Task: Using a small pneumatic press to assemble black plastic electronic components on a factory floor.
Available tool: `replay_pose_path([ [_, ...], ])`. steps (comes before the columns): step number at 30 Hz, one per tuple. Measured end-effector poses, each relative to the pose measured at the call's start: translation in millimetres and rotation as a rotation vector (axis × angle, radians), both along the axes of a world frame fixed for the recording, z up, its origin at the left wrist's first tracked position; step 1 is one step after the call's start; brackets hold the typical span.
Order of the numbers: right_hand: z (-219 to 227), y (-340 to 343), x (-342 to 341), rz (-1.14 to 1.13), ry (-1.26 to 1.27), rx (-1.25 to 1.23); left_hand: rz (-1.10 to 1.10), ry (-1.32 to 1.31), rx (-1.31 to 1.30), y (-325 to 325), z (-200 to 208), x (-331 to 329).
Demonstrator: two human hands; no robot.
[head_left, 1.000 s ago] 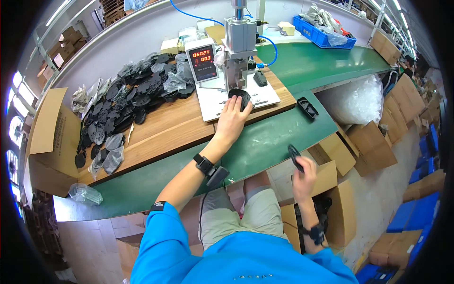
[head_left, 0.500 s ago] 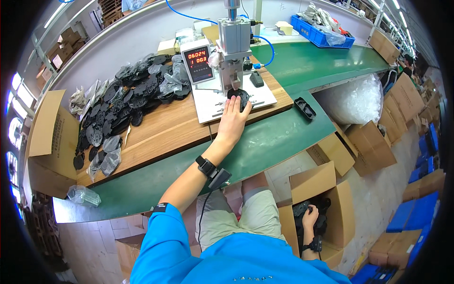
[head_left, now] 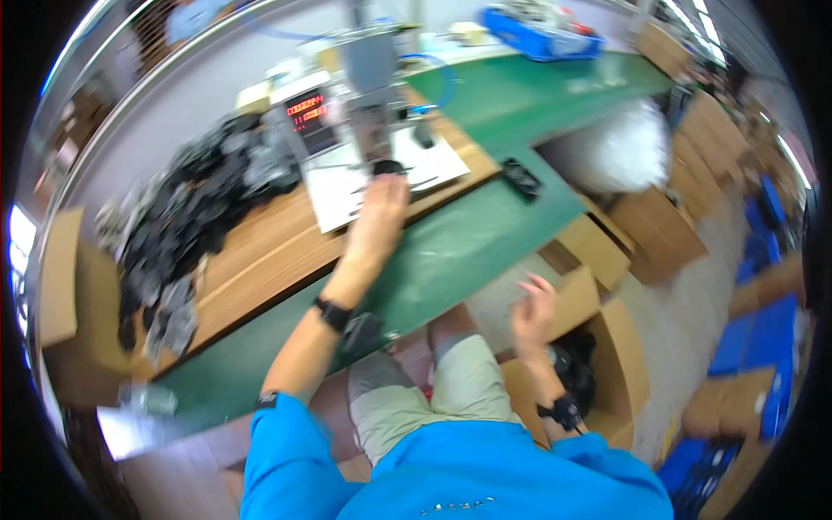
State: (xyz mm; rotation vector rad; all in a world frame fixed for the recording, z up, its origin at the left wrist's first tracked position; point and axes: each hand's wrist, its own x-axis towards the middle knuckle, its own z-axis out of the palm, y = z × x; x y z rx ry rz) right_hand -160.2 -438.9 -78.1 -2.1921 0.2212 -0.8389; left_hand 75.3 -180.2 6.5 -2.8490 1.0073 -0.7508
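Observation:
My left hand (head_left: 381, 212) reaches over the bench to the press (head_left: 368, 87), its fingers closed at the near edge of a round black plastic part (head_left: 387, 168) under the press head. Blur and the hand itself hide much of that part. Off to the right, my right hand (head_left: 533, 314) is raised above the front of an open cardboard box (head_left: 626, 368). Its fingers are apart and nothing shows in them. Black parts (head_left: 575, 368) lie inside this box. A control box (head_left: 309, 120) with red lit digits stands left of the press.
Black plastic parts (head_left: 195, 199) and clear bags are heaped on the wooden board left of the press. Another black part (head_left: 521, 178) lies on the green bench top (head_left: 485, 217). Cardboard boxes stand at left and right; a blue crate (head_left: 542, 36) sits at the back.
My right hand has come up out of the cardboard box, empty. The left hand stays at the black part under the press. The whole view has shifted and blurred.

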Motion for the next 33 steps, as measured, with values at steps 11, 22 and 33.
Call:
replay_pose_path([
  [11,89.0,126.4,216.7,0.367,-0.316,-0.461,0.028,0.352,-0.572,9.2,9.3,-5.5],
  [22,78.4,120.4,231.4,0.395,-0.144,-0.663,-0.027,-0.177,-0.402,95.9,17.9,4.3],
  [33,89.4,123.1,229.4,0.458,-0.098,-0.613,0.8,0.084,-0.263,313.8,-49.9,4.7],
])
